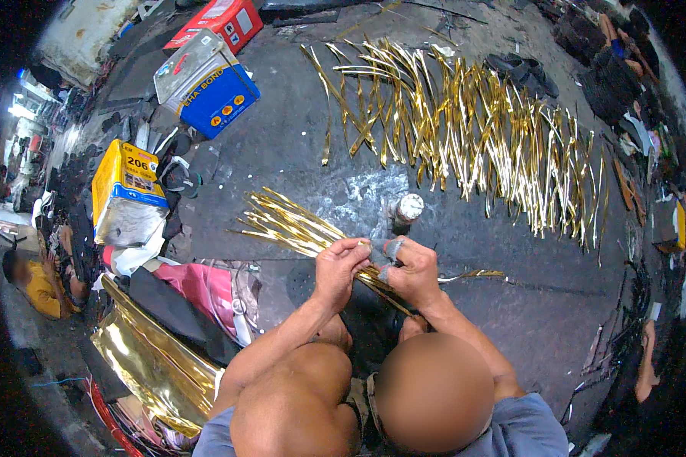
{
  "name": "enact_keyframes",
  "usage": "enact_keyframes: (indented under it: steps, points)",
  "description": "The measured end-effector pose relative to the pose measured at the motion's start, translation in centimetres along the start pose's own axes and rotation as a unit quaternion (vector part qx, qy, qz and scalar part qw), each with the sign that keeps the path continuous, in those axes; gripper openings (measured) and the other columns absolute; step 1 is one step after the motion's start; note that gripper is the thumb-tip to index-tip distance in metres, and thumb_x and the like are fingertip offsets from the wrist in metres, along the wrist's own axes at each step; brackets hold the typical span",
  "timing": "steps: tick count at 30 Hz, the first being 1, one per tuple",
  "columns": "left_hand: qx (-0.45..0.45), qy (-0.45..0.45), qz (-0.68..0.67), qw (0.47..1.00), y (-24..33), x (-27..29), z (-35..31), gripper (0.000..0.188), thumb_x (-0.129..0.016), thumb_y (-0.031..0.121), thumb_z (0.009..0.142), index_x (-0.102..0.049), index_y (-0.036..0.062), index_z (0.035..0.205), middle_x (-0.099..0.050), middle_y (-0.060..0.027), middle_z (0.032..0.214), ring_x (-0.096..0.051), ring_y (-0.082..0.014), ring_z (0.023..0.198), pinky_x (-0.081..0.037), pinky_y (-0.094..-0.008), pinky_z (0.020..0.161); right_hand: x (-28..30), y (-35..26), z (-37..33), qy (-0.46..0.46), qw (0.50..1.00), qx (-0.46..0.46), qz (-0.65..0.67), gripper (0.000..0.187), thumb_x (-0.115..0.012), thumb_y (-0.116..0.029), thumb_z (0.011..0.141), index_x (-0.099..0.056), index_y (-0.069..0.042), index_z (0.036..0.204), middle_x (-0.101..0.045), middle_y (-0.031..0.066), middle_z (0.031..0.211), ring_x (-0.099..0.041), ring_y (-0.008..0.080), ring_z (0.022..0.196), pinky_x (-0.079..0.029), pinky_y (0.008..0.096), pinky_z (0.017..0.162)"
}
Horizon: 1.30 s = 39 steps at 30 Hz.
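Observation:
My left hand [340,268] is closed in a pinch, thumb and forefinger together beside my right hand; what sits between the tips is too small to make out. My right hand [414,268] is closed too, with grey wraps on some fingers. A thin gold strip [476,275] comes out from its right side and curls along the floor. Under both hands lies a bundle of shiny gold strips [286,226], fanned out at the far left and running back toward my legs. Just beyond my hands stands a short post with a white, worn top [409,206].
Many loose gold strips [465,122] spread over the dark floor mat [267,164] at the far right. Left stand a blue tin [219,99], a yellow tin [129,179] and a red box [229,24]. A gold sheet [149,358] lies near left. Another person [44,282] sits far left.

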<state>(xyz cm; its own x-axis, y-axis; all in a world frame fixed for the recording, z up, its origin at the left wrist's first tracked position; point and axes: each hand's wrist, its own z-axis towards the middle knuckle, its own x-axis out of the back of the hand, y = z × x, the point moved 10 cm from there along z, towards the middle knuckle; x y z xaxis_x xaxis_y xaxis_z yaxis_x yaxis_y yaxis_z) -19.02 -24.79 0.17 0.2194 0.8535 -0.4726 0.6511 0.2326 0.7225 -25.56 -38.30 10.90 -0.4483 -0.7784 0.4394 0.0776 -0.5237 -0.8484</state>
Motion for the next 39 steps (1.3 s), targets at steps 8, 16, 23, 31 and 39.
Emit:
enact_keyframes:
  steps: [8, 16, 23, 31, 39]
  points:
    - [-0.02, 0.042, 0.023, 0.999, 3.7, 2.3, 0.9, 0.003, -0.071, 0.001, 0.089, -0.069, -0.0003, 0.092, -0.068, -0.0055, 0.08, -0.064, -0.0115, 0.07, -0.051, -0.0229, 0.065, -0.5, -1.2, -0.9, -0.061, 0.996, 0.065, -0.03, 0.022, -0.07, -0.002, 0.065, -0.066, -0.005, 0.086, -0.063, 0.0138, 0.076, -0.066, 0.0341, 0.069, -0.054, 0.0426, 0.061]
    - [-0.079, 0.186, 0.081, 0.976, 10.5, 17.0, 6.3, 0.008, -0.07, 0.006, 0.089, -0.064, 0.0008, 0.088, -0.062, -0.0045, 0.072, -0.056, -0.0125, 0.059, -0.043, -0.0238, 0.054, 1.6, 2.3, -7.9, -0.157, 0.987, -0.001, -0.018, 0.025, -0.075, -0.003, 0.066, -0.07, -0.007, 0.09, -0.066, 0.0102, 0.083, -0.067, 0.031, 0.071, -0.057, 0.0399, 0.063]
    - [-0.064, 0.346, 0.127, 0.927, 13.0, 27.0, 8.5, 0.011, -0.071, 0.006, 0.089, -0.066, -0.0027, 0.084, -0.065, -0.0074, 0.073, -0.06, -0.0138, 0.058, -0.043, -0.0242, 0.047, 5.4, 4.8, -13.4, -0.168, 0.982, -0.077, 0.034, 0.028, -0.08, -0.011, 0.066, -0.072, -0.004, 0.092, -0.068, 0.0111, 0.081, -0.068, 0.0284, 0.071, -0.054, 0.0376, 0.063]
    - [-0.301, 0.443, 0.576, 0.618, 16.6, 19.8, 9.5, 0.025, -0.08, 0.014, 0.079, -0.072, 0.0032, 0.099, -0.068, -0.0097, 0.086, -0.065, -0.025, 0.079, -0.052, -0.039, 0.074, 3.0, 9.7, -16.0, -0.209, 0.969, -0.121, -0.044, 0.026, -0.074, -0.013, 0.074, -0.061, -0.002, 0.094, -0.066, 0.0173, 0.086, -0.066, 0.0409, 0.076, -0.055, 0.0479, 0.069]
    - [-0.452, -0.033, 0.635, 0.626, 9.4, -11.7, 17.3, 0.035, -0.081, 0.017, 0.074, -0.066, 0.0052, 0.104, -0.065, -0.012, 0.103, -0.063, -0.0304, 0.1, -0.052, -0.0404, 0.084, 3.6, 12.6, -16.2, -0.213, 0.957, -0.186, -0.063, 0.025, -0.074, -0.018, 0.074, -0.061, -0.003, 0.09, -0.065, 0.0173, 0.085, -0.065, 0.0413, 0.076, -0.054, 0.0476, 0.066]
